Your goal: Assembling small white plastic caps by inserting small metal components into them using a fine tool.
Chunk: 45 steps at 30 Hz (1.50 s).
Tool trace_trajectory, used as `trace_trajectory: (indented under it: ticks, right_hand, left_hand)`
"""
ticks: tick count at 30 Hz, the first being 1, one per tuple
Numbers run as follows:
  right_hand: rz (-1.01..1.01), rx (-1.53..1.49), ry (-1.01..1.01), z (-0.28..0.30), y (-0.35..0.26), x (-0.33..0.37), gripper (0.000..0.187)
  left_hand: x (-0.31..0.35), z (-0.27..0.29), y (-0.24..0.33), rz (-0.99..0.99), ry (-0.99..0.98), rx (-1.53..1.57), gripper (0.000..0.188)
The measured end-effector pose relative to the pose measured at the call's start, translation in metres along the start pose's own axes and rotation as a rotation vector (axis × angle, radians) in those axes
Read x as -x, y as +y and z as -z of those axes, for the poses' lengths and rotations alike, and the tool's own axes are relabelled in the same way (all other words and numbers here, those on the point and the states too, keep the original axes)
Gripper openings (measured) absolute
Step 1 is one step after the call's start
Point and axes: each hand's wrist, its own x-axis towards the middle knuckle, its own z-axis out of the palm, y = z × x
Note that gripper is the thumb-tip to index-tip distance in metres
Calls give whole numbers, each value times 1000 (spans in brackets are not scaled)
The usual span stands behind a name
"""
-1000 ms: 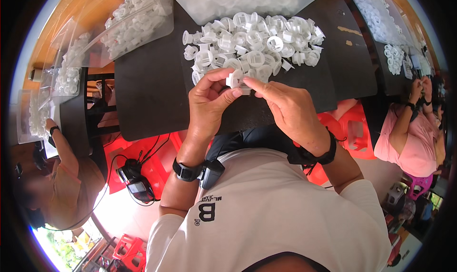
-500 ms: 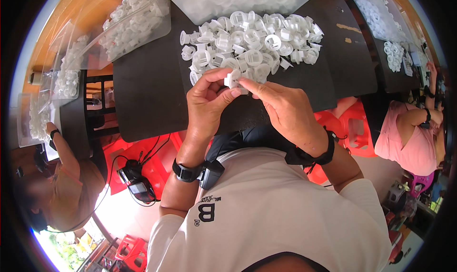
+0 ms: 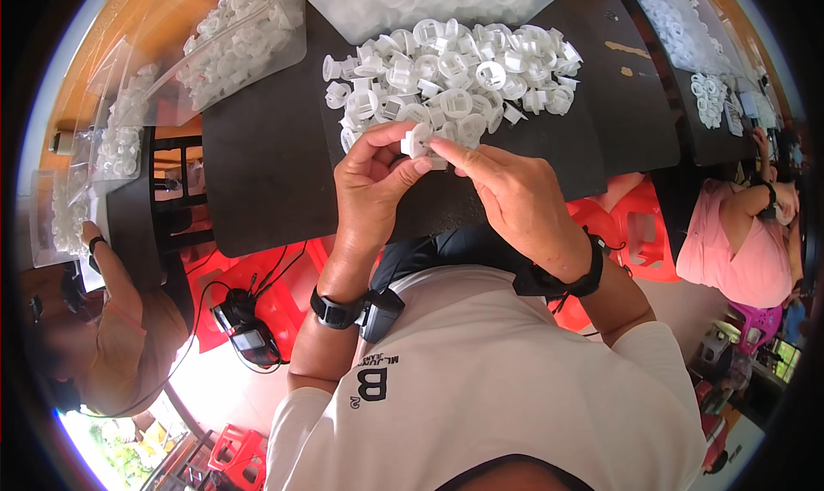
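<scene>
Between the thumb and fingers of my left hand (image 3: 373, 169) is a small white plastic fitting (image 3: 417, 141) with a round flange, held up at the table's near side. My right hand (image 3: 515, 190) meets it from the right: its index fingertip touches the fitting's face. The other right fingers are curled in, and a small white bit shows below the index fingertip; whether they grip it is hidden. Just beyond both hands lies a heap of similar white plastic fittings (image 3: 455, 66) on the dark table (image 3: 275, 165).
A translucent bin (image 3: 438, 15) stands behind the heap. More bins of white parts (image 3: 245, 49) line the left, and a bag of parts (image 3: 678, 23) lies far right. People sit at left (image 3: 129, 336) and right (image 3: 738, 242). Red stools (image 3: 639, 233) stand below the table.
The fitting has turned slightly in my left fingers, so more of its round face shows. Both hands otherwise stay nearly in place. The person at right has shifted an arm.
</scene>
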Motion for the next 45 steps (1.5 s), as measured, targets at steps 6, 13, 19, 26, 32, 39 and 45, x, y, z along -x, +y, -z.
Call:
trace_trajectory:
  ticks: [6,13,19,26,32,39,45]
  right_hand:
    - [-73,-22,-36,5,-8,-1,54]
    - [-68,-34,-21,3,-8,-1,55]
    - [-57,-16,-32,1,-7,-1,56]
    - [-44,-19,-31,1,-9,-2,55]
    - [8,16,14,-2,-4,-2,56]
    - [-57,-9,-33,-1,-7,-2,57]
    - [-10,60,-19,-1,-6,-2,58]
  left_hand:
    - [0,0,0,13,-5,13,37]
    - [0,1,0,22,-6,2,38]
    - [-1,0,1,21,-7,2,37]
    - [0,-1,0,6,8,17,36]
    - [-1,0,1,28,6,10,36]
    - [0,-3,2,21,28,23,35]
    - [-1,-5,1,10,50,34,34]
